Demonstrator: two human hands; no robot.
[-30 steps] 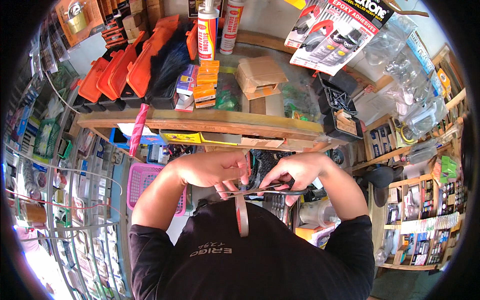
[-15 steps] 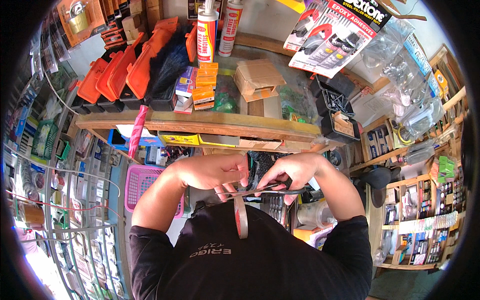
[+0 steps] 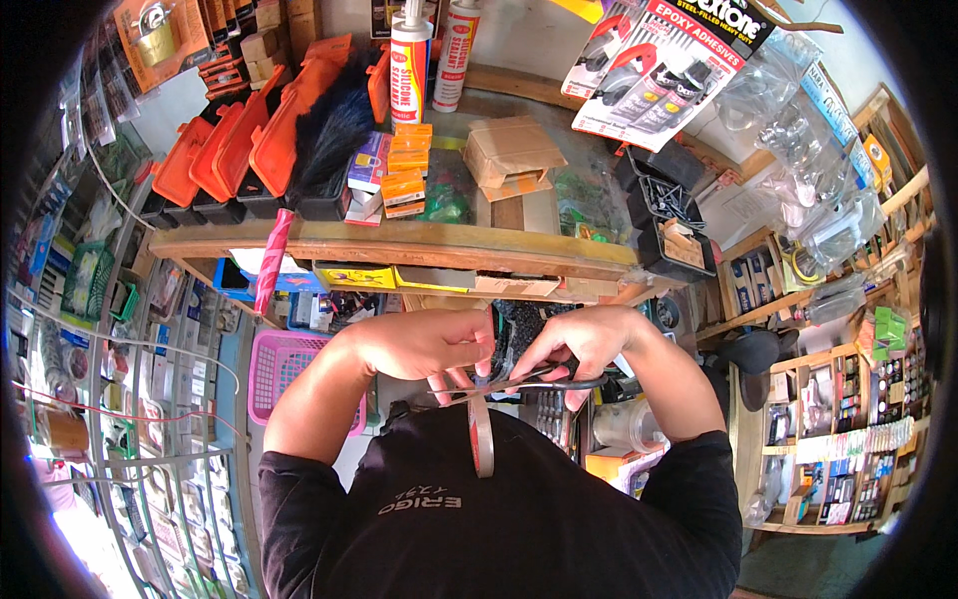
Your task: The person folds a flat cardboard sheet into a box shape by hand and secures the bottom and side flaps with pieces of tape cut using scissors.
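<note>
In front of my chest, my right hand [image 3: 584, 344] grips a pair of scissors [image 3: 569, 383] with dark handles. Its blades point left, toward my left fingers. My left hand [image 3: 439, 344] is bent inward with its fingers curled down by the blades, and seems to pinch the end of the tape. A narrow roll of tape [image 3: 483, 444], seen almost edge-on, is below the scissors against my black shirt. Its upper end meets the blades beside my left fingertips. The fingers partly hide where blades and tape meet.
Ahead stands a wooden-edged counter [image 3: 419, 243] with orange-lidded bins [image 3: 230, 150], small orange boxes [image 3: 404, 190], a cardboard box [image 3: 511, 155] and sealant tubes [image 3: 411, 70]. A pink basket [image 3: 284, 364] is at left. Stocked shelves line both sides.
The scissors have shifted slightly in my right hand, their handles now reaching a little farther right. My left fingers have moved slightly by the blades. The tape roll stays nearly where it was.
</note>
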